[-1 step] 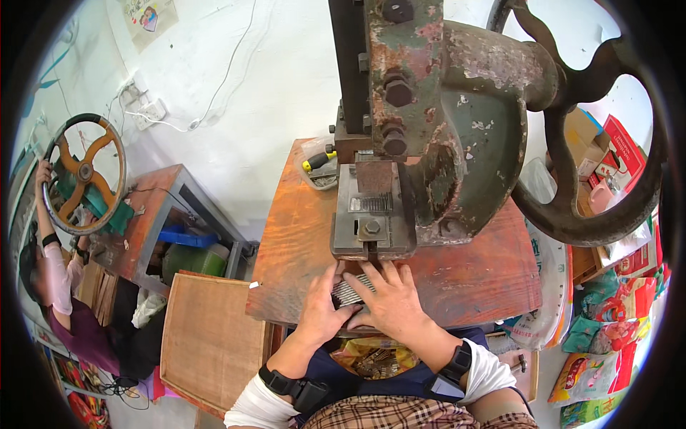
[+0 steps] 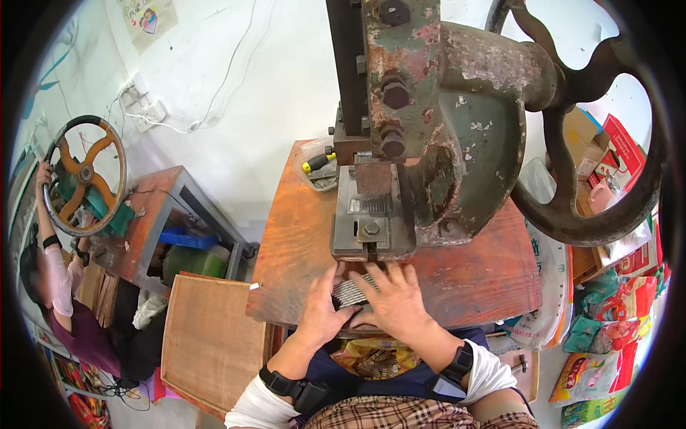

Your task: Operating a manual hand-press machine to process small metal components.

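Note:
A stack of thin grey metal strips point(image 2: 349, 292) lies at the near edge of the reddish wooden bench point(image 2: 300, 236). My left hand point(image 2: 321, 318) grips the stack from its left side. Over the strips' right part my right hand point(image 2: 394, 302) lies flat, fingers spread, touching them. Just beyond both hands is the grey die plate point(image 2: 371, 218) of a rusty green hand press point(image 2: 443, 143). Its large dark flywheel point(image 2: 586, 207) hangs at the right. Both wrists wear dark bands.
At the left, another person's hand holds the orange-spoked wheel point(image 2: 84, 175) of a second press. A wooden board point(image 2: 211, 336) leans beside the bench. A clear tray with a yellow-handled tool point(image 2: 318, 166) sits at the back. Colourful packages point(image 2: 607, 357) pile at the right.

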A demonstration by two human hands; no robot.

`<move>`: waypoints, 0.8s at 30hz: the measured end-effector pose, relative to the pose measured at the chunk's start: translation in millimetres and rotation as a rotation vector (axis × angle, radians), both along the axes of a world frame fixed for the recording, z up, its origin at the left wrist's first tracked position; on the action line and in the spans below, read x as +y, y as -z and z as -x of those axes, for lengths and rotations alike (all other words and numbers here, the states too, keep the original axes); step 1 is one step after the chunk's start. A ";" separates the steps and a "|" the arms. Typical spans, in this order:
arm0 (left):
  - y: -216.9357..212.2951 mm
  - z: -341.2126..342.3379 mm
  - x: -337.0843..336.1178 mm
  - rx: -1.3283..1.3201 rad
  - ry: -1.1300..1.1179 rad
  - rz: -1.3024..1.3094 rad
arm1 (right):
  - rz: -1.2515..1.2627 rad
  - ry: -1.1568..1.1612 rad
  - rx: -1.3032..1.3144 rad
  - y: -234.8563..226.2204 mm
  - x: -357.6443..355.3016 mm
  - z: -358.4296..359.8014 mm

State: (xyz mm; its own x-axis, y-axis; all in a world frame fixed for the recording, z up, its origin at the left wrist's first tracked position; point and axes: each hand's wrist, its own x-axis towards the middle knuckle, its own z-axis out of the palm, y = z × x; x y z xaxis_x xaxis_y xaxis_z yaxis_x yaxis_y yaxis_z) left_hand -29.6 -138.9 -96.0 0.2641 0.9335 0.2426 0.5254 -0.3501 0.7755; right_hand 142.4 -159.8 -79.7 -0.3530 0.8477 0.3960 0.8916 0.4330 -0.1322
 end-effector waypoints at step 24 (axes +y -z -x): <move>-30.3 5.7 -26.6 -1.391 0.074 0.842 | -0.112 -0.017 0.495 13.3 -21.9 -53.1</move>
State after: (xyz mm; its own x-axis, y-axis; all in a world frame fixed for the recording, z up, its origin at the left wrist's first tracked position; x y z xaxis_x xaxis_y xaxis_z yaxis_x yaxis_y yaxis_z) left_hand -35.3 -165.4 -65.7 0.3367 0.9143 -0.2252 -0.7035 0.4032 0.5852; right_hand 195.4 -181.6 -93.0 -0.1134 0.7864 0.6072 0.7261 0.4827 -0.4896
